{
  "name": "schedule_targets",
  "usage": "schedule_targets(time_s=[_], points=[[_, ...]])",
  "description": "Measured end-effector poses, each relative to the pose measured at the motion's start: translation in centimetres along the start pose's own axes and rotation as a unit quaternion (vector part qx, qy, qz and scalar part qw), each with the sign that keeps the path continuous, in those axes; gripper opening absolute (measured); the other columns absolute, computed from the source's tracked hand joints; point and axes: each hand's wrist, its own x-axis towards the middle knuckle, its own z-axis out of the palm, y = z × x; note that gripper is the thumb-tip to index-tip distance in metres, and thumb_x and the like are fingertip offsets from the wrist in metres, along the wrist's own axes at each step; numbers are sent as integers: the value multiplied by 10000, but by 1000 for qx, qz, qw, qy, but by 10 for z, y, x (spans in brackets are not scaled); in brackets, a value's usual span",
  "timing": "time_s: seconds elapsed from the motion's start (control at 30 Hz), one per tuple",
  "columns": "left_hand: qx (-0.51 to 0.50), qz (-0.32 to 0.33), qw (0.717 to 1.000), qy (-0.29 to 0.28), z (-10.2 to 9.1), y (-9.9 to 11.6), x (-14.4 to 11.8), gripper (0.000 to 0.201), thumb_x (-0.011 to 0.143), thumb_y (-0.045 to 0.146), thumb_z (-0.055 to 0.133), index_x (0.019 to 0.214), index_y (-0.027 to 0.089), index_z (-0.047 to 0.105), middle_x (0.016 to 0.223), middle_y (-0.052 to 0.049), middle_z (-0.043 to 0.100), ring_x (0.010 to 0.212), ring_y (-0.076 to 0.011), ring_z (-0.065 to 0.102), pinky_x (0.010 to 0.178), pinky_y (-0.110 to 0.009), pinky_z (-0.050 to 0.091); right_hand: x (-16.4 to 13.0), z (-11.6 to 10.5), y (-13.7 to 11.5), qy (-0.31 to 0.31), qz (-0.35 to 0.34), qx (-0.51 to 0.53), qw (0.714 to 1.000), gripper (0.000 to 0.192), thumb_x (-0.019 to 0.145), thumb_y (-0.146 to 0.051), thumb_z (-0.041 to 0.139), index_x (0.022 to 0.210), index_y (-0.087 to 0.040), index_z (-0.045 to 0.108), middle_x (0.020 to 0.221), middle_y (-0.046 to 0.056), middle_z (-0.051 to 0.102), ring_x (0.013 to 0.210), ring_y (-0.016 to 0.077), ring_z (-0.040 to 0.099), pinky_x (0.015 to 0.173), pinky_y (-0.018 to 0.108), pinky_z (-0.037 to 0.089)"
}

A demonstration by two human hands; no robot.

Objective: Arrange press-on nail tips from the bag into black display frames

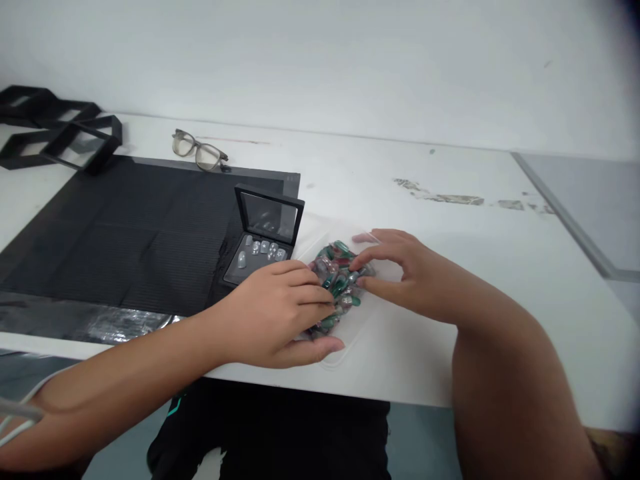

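Observation:
A heap of glossy press-on nails (pixel 342 285) in green, pink and silver lies on a clear plastic tray (pixel 367 320). My left hand (pixel 285 313) rests palm down over the heap's left side, fingers stretched and thumb apart; what lies under the palm is hidden. From the right, my right hand (pixel 400 267) reaches into the heap with curved fingers. Its index finger and thumb tips are slightly apart, close to a silver nail. Left of the heap stands a small black case (pixel 267 212), lid raised, with several silvery nails (pixel 265 248) set in its base.
A black ribbed mat (pixel 130 233) covers the table's left part. Eyeglasses (pixel 200 151) lie beyond it. Several black frames (pixel 80 143) are stacked at the far left. A grey-edged panel (pixel 565 220) is at the right; a wall runs behind the white table (pixel 425 373).

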Motion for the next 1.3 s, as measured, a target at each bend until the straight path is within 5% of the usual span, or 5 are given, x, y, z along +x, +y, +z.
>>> schedule_targets(time_s=[0.37, 0.83, 1.07, 1.2, 1.3], points=[[-15, -5, 1000, -9, 2, -1, -1, 370, 965, 465, 557, 981, 159, 765, 1027, -5, 788, 932, -203, 711, 995, -392, 500, 5, 0, -9, -6, 18, 48, 999, 125, 767, -336, 721, 874, -299, 774, 1360, 95, 629, 1355, 385, 505, 1052, 670, 436], [-29, -24, 999, -36, -1, -2, -2, 426, 982, 487, 523, 1101, 143, 744, 1079, -20, 778, 1002, -207, 693, 1038, -364, 448, 7, 1, -6, -41, 24, 116, 992, 116, 773, -443, 755, 873, -412, 806, 1469, -30, 534, 1447, 341, 370, 1144, 597, 356], [-26, -25, 999, -38, 0, -1, -3, 433, 991, 492, 501, 1086, 149, 749, 1065, -21, 782, 997, -206, 694, 1012, -365, 459, 7, 0, -4, -21, -39, 81, 996, 220, 781, -449, 769, 990, -391, 800, 1571, -32, 436, 1533, 389, 187, 1179, 670, 278], [-21, -21, 999, -36, 1, -2, -3, 447, 992, 500, 494, 1094, 147, 749, 1087, -22, 779, 1003, -208, 693, 1028, -366, 457, 3, -1, -8, 6, -105, 24, 994, 159, 833, -391, 734, 979, -395, 799, 1654, -126, 262, 1560, 394, 21, 1187, 686, 248], [-20, -18, 999, -34, 2, -3, -3, 456, 986, 508, 501, 1085, 142, 753, 1087, -23, 780, 995, -213, 697, 1030, -368, 462, 1, -1, -11, 11, -120, 3, 993, 169, 896, -358, 653, 972, -407, 795, 1653, -164, 239, 1563, 381, 31, 1167, 676, 303]])
